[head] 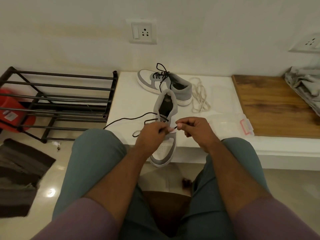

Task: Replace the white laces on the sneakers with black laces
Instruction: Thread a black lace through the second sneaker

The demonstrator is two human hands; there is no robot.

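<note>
Sneakers (165,129) are counted as two on the tabletop (138,94); the near one's black lace (128,118) is pinched in each grip, left hand (150,134) and right hand (195,129); two white laces (199,96) are heaped beside the far sneaker (164,84).

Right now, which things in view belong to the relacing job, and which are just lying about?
Part of the job:
- near sneaker
- black lace, pinched by left hand and right hand
- far sneaker, already laced black
- white laces, removed, on the white ledge

Lying about:
- shoe rack
- red container
- dark mat
- grey cloth
- clear pouch
</note>
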